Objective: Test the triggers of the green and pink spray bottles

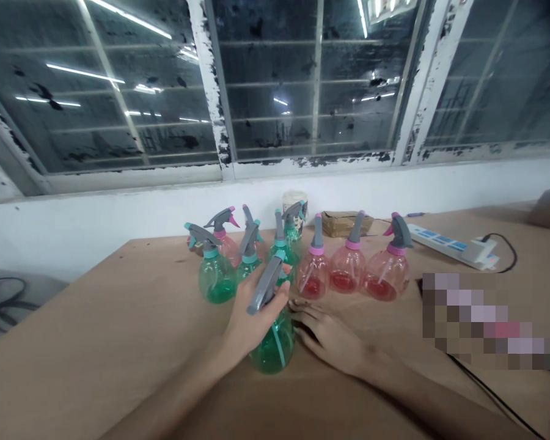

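Observation:
My left hand (259,305) is closed around the neck of a green spray bottle (272,351), which has a grey trigger head and some green liquid inside. That bottle stands nearest to me, in front of the others. Just to its right, my right hand (332,336) rests on the table with its fingers stretched toward the bottle; whether the fingertips touch it I cannot tell. Behind my hands are several more spray bottles: a green bottle (216,281) at the left and pink bottles with red liquid, among them one (312,275) in the middle and one (385,275) at the right.
A wooden table (132,305) runs up to the white wall under the windows. At the back are a cardboard box (346,224) and a cup (294,197). On the right lie a white power strip (453,245) with a plug and cable, and a blurred-out object (486,321).

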A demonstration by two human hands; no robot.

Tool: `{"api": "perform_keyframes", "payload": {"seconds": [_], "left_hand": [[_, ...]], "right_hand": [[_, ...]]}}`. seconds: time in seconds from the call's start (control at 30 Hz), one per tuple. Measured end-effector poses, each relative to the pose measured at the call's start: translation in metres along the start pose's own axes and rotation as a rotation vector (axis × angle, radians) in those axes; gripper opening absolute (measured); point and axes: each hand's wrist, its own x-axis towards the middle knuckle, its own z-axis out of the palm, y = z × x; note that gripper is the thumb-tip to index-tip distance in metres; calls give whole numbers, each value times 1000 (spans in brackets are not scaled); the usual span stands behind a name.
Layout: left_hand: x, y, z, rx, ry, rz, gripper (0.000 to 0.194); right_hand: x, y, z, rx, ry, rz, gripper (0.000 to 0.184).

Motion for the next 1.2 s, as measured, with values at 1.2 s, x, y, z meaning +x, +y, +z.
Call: {"api": "perform_keyframes", "payload": {"seconds": [1.2], "left_hand": [[1, 4, 0, 55, 13, 32, 19]], "right_hand": [[0, 2, 2, -6, 15, -19, 33]]}}
